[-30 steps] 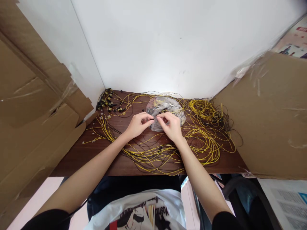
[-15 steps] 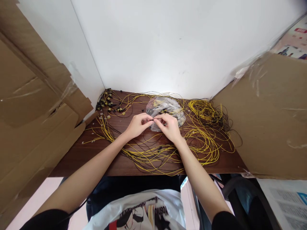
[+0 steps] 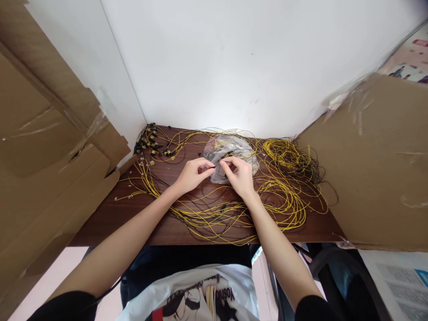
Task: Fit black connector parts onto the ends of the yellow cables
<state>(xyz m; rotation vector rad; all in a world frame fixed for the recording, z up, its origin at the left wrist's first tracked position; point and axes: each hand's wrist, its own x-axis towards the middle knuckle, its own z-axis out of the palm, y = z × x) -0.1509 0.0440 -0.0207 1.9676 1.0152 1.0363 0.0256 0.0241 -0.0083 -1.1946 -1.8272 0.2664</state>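
My left hand [image 3: 196, 173] is closed in a pinch, and the tip of a thin black wire [image 3: 214, 167] pokes out between its thumb and forefinger. To its right, my right hand [image 3: 238, 173] also pinches, thumb against forefinger; whatever it grips is too small to make out. A small gap separates the two sets of fingertips. Both hands are above the near part of a clear plastic bag [image 3: 217, 179] with small dark and yellow pieces in it. Below the hands, a long bundle of yellow and black wires [image 3: 200, 220] curves across the brown tabletop [image 3: 103, 223].
Black connectors with yellow tags [image 3: 147, 142] cluster at the back left. A tangled coil of yellow and black wires [image 3: 284, 154] lies at the back right. Cardboard panels [image 3: 50, 133] stand left and right, with a white wall [image 3: 234, 67] behind.
My right hand has moved slightly right, so its fingertips have come apart from those of my left hand. The left hand has stayed nearly still.
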